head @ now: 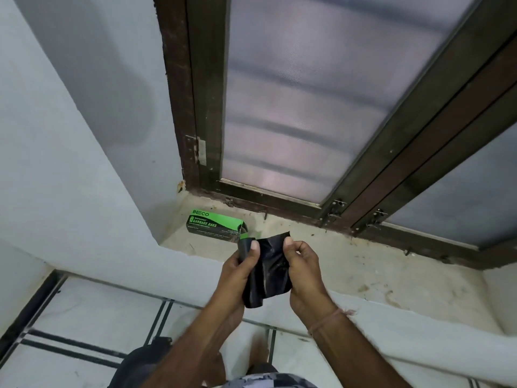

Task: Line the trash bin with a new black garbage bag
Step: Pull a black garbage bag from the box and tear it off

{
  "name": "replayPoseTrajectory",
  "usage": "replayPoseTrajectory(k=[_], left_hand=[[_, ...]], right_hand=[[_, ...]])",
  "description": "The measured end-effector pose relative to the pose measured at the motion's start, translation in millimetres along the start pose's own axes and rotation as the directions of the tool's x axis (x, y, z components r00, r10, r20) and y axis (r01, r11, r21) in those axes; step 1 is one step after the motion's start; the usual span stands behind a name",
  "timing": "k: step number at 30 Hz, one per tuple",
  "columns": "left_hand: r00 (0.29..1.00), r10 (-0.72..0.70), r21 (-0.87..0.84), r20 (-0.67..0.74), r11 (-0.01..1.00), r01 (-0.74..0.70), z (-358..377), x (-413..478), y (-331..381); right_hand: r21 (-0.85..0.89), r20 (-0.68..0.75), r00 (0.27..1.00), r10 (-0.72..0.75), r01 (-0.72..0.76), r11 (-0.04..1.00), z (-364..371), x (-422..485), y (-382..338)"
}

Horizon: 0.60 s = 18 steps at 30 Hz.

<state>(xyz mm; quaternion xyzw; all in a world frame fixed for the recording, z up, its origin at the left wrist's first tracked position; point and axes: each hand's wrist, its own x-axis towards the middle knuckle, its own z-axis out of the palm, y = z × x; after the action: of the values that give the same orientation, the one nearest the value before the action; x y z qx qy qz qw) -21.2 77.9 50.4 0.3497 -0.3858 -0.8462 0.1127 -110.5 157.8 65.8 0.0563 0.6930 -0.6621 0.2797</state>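
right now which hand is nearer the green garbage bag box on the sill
Left. The left hand grips the folded black garbage bag just below the open end of the green box. The right hand pinches the bag's other edge, farther to the right of the box.

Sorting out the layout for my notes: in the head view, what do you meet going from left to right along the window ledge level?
Garbage bag box → left hand → black garbage bag → right hand.

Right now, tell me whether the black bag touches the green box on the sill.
Cannot tell. In the head view the black bag, held by both hands, overlaps the green box's open end, hiding any gap or contact.
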Motion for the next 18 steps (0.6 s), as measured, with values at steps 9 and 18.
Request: replayPoseTrajectory(k=[9,18], left_hand=[[0.998,-0.050,-0.027,0.046,0.998,0.051,-5.6,-7.5,3.0],[0.999,-0.032,0.001,0.011,0.999,0.032,-14.7,-11.5,7.4]], right_hand=[[-0.038,0.158,0.986,-0.057,0.064,0.997,-6.3,-7.3,-10.1],[-0.400,0.242,0.957,-0.163,0.251,0.882,-9.7,2.4,4.7]])
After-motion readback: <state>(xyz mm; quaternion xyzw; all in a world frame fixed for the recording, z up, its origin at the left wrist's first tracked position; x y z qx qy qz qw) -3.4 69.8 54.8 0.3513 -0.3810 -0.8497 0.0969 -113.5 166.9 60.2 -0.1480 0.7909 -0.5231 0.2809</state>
